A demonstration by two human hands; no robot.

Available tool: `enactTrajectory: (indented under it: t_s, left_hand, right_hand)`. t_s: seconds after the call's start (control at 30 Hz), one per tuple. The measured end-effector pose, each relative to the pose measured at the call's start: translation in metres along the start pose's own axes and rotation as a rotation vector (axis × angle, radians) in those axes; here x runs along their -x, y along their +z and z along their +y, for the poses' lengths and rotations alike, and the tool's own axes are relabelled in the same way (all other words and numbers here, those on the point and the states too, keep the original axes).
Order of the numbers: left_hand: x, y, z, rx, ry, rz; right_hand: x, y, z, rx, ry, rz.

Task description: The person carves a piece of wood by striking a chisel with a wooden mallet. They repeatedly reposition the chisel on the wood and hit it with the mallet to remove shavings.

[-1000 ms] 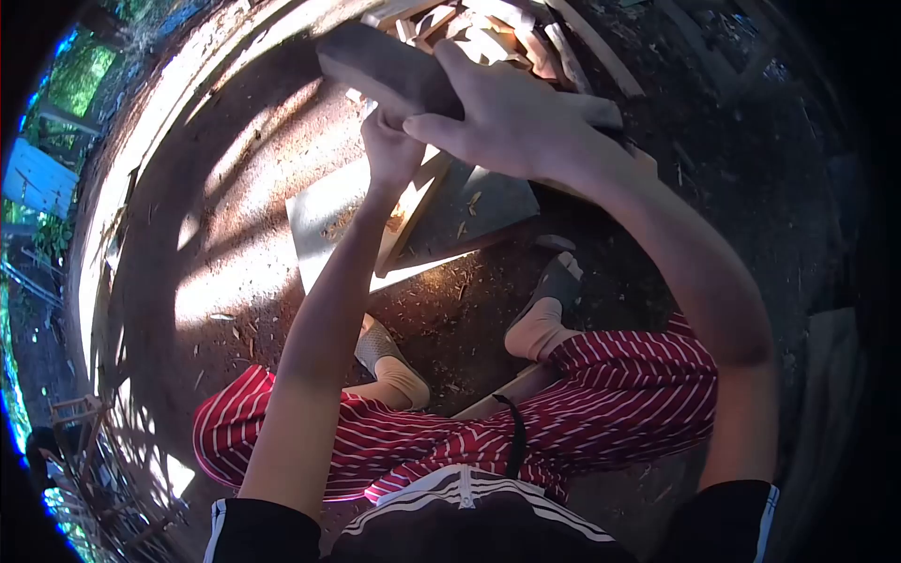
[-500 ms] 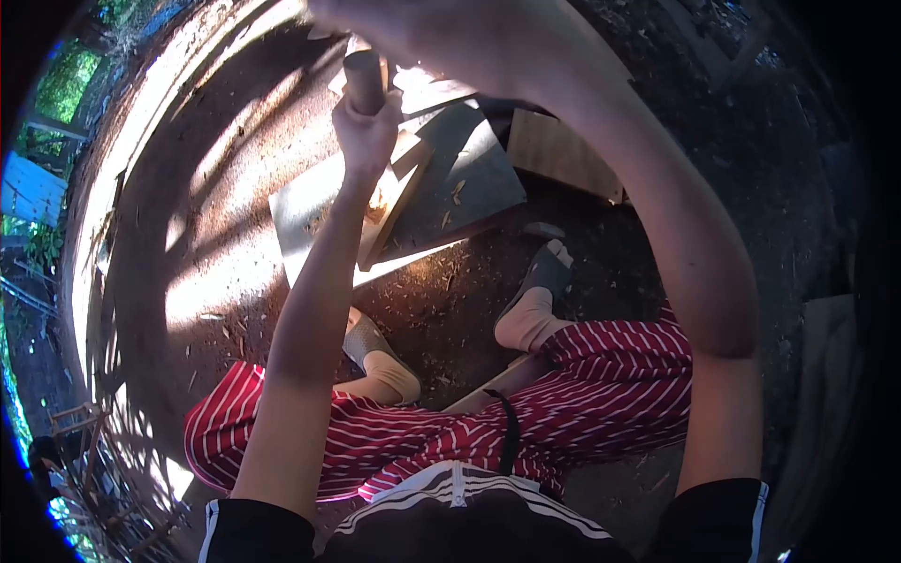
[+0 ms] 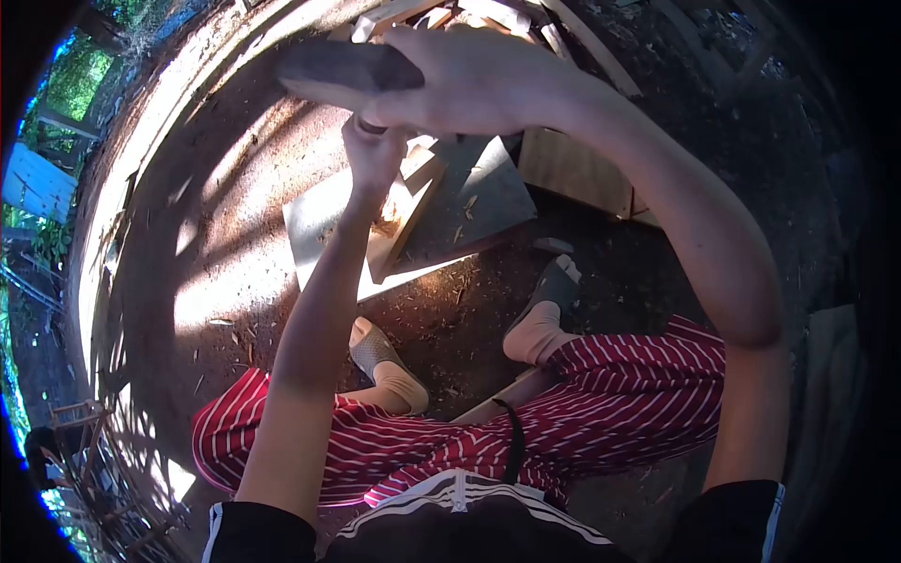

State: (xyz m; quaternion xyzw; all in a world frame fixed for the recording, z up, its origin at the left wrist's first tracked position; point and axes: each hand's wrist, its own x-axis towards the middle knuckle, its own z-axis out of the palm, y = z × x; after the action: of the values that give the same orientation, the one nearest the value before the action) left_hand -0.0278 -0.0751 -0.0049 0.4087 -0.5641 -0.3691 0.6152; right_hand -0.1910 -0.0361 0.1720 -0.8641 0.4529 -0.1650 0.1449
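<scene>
My left hand is wrapped round an upright, thick round wooden tool handle, of which only the top end shows now; its lower end is hidden. In my right hand is a smooth wooden block, blurred by motion, its underside right over the top of the handle. Below my left wrist a light wooden piece with a rough cut and shavings lies on a flat board, which has wood chips scattered on it.
A wooden box-like piece stands right of the board. Offcuts and planks are piled at the far side. My sandalled feet rest on the chip-strewn dirt floor near the board. A frame of sticks is at the left.
My right hand has come down from the top edge, bringing the wooden block over the handle. My left hand stays closed round the handle, slightly lower in view.
</scene>
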Motion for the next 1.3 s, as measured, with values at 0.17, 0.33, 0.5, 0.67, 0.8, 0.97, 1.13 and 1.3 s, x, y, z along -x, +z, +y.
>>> enactTrajectory:
  t_s: [0.17,0.33,0.5,0.67,0.8,0.97,1.13,1.3]
  left_hand:
    - [0.005,-0.009,-0.012,-0.031,0.077,-0.055]
    - [0.006,-0.008,-0.008,-0.019,-0.114,0.076]
    - [0.012,-0.026,0.014,0.173,-0.180,0.214]
    - [0.021,-0.042,0.010,0.212,-0.178,0.155]
    - [0.047,-0.041,0.015,0.253,-0.101,0.074]
    - [0.065,-0.034,0.018,0.201,-0.086,0.155]
    - [0.052,-0.045,0.029,0.213,-0.124,0.235]
    - [0.030,-0.033,0.042,0.326,-0.049,0.332]
  right_hand:
    - [-0.004,0.016,-0.011,-0.037,0.153,-0.047]
    - [-0.004,0.022,0.020,-0.399,0.124,-0.035]
    - [0.005,0.080,0.054,-0.452,0.590,-0.305]
    - [0.029,0.187,0.077,-0.014,0.485,-0.240]
    - [0.035,0.206,0.073,-0.046,0.518,-0.143]
    - [0.038,0.213,0.070,-0.030,0.553,-0.117]
    - [0.044,0.224,0.072,-0.053,0.575,-0.076]
    - [0.045,0.228,0.075,-0.103,0.551,-0.059]
